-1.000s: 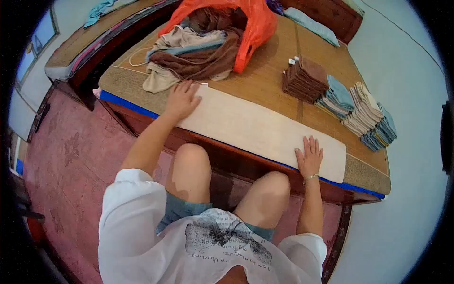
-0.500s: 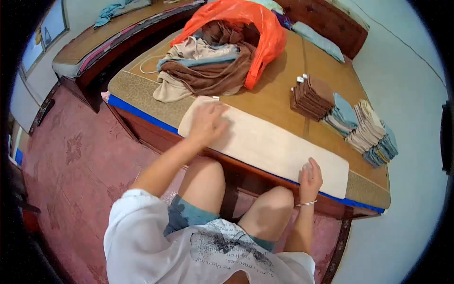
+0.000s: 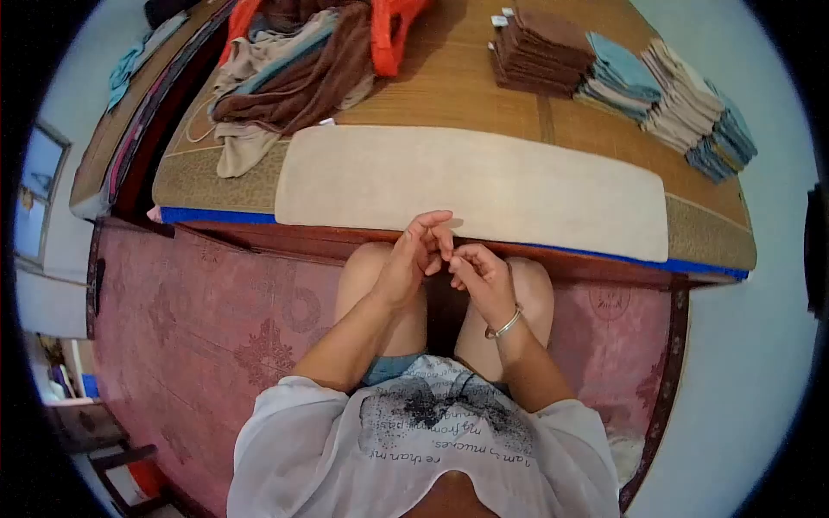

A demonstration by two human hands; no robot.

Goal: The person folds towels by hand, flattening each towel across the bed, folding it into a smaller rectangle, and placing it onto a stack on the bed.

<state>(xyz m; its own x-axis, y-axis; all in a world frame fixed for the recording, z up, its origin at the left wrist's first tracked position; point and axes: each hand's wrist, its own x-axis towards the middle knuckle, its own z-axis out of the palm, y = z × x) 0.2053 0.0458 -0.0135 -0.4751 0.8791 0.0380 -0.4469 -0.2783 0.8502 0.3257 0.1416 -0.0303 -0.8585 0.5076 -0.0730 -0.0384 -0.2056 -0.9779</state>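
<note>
A cream towel (image 3: 471,181) lies flat and lengthwise along the near edge of the bed. Just in front of it, over my lap, my two hands meet at the fingertips. My left hand (image 3: 419,257) has its fingers loosely bent and apart, the index finger stretched out. The fingers of my right hand (image 3: 485,278) are pinched together against the left fingertips; whatever may be between them is too small to make out. Neither hand touches the towel.
A heap of brown, beige and blue towels (image 3: 298,82) spills from a red plastic bag (image 3: 393,34) at the back left. Folded stacks stand at the back right: brown towels (image 3: 540,52), blue towels (image 3: 617,73) and cream towels (image 3: 682,95). The bed edge (image 3: 285,246) is above my knees.
Both hands have lifted off the cream towel and come together over my lap. The towel still lies flat. My view has tilted down and turned.
</note>
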